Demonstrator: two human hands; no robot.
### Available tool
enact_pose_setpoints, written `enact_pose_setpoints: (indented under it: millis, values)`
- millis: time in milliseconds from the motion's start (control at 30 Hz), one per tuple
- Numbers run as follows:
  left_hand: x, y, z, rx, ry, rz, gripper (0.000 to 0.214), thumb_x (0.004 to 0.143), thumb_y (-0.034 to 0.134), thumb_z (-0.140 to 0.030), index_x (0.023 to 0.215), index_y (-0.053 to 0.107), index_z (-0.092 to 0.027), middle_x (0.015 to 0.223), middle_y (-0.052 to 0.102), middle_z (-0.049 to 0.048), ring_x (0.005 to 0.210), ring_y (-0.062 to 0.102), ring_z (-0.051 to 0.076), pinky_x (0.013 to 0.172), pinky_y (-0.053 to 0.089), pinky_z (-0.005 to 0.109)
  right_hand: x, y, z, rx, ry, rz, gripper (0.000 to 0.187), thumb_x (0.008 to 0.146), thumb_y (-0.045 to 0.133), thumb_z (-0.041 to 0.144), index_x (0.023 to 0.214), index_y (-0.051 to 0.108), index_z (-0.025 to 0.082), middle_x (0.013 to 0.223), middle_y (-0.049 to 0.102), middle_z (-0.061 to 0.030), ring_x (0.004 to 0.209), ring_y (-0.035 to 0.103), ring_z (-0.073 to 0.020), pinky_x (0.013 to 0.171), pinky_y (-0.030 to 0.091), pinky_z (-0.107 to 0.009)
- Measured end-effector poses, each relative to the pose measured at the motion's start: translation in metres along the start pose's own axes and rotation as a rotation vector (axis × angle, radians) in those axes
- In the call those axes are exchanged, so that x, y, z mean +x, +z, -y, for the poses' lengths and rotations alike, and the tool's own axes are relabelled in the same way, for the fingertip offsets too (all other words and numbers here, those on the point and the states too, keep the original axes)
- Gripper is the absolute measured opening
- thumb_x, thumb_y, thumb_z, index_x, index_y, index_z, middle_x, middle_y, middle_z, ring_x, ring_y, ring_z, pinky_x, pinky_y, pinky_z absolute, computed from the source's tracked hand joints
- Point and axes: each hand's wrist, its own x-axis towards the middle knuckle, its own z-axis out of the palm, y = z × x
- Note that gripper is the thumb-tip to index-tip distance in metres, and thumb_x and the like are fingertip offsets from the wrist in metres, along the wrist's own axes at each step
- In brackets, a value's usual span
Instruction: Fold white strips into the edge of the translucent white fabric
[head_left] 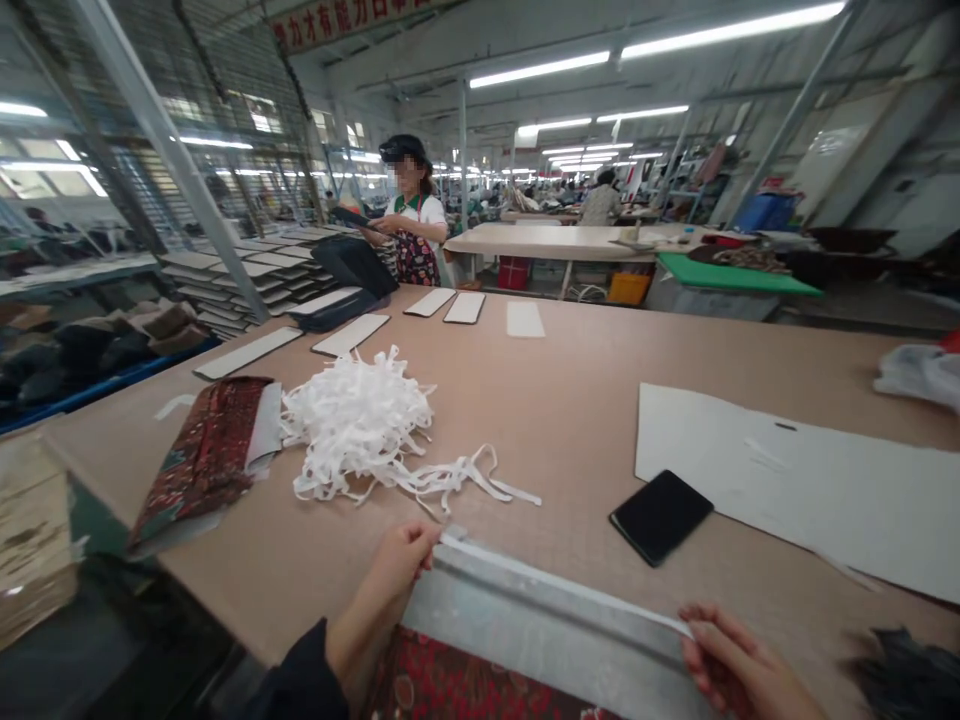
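A grey panel (pixel 540 625) with red patterned fabric (pixel 465 690) at its near side lies at the table's front edge. A white tape strip (pixel 570 590) runs along the panel's far edge. My left hand (pixel 390 575) pinches the strip's left end, fingers closed. My right hand (pixel 731 665) presses the strip's right end with curled fingers. A heap of loose white tape strips (pixel 360 425) lies just beyond my left hand.
A black phone (pixel 660 515) and a large white sheet (pixel 795 480) lie to the right on the brown table (pixel 570 400). Red patterned pieces (pixel 206 455) lie left. White rectangular panels (pixel 352 335) line the far side, where a person (pixel 412 225) stands by stacked boards.
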Motion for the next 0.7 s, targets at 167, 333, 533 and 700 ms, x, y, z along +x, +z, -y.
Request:
enact_pose_setpoints:
  millis: [167, 333, 533, 700]
  values:
    - [0.004, 0.003, 0.011, 0.221, 0.084, -0.025, 0.035, 0.066, 0.047, -0.052, 0.059, 0.047, -0.018, 0.047, 0.043, -0.0058, 0.042, 0.036, 0.009, 0.042, 0.026, 0.021, 0.003, -0.002, -0.003, -0.183, -0.034, -0.056, 0.038, 0.058, 0.066, 0.050, 0.077, 0.059, 0.018, 0.059, 0.063, -0.0032, 0.047, 0.050, -0.0120, 0.037, 0.033, -0.019]
    - [0.010, 0.008, 0.023, 0.352, 0.097, 0.020, 0.027, 0.070, 0.040, -0.040, 0.067, 0.052, -0.016, 0.058, 0.054, -0.0017, 0.044, 0.044, 0.011, 0.043, 0.031, 0.022, 0.010, -0.021, -0.013, -0.373, -0.025, -0.024, 0.035, 0.056, 0.062, 0.051, 0.070, 0.058, 0.019, 0.060, 0.065, -0.0039, 0.049, 0.054, -0.0156, 0.037, 0.036, -0.021]
    - [0.017, 0.015, 0.030, 0.561, 0.183, -0.048, 0.014, 0.070, 0.044, -0.028, 0.064, 0.052, -0.017, 0.060, 0.054, -0.0008, 0.061, 0.050, 0.015, 0.057, 0.034, 0.025, 0.018, -0.034, -0.023, -0.632, 0.010, -0.053, 0.035, 0.061, 0.053, 0.055, 0.072, 0.058, 0.022, 0.061, 0.063, -0.0012, 0.057, 0.058, -0.0187, 0.043, 0.041, -0.024]
    - [0.014, 0.018, 0.030, 0.704, 0.177, -0.097, 0.013, 0.074, 0.044, -0.025, 0.065, 0.051, -0.018, 0.060, 0.053, -0.0010, 0.058, 0.048, 0.014, 0.056, 0.029, 0.025, 0.019, -0.037, -0.026, -0.761, -0.011, -0.101, 0.037, 0.063, 0.049, 0.056, 0.077, 0.059, 0.024, 0.053, 0.057, 0.0012, 0.052, 0.055, -0.0198, 0.043, 0.041, -0.026]
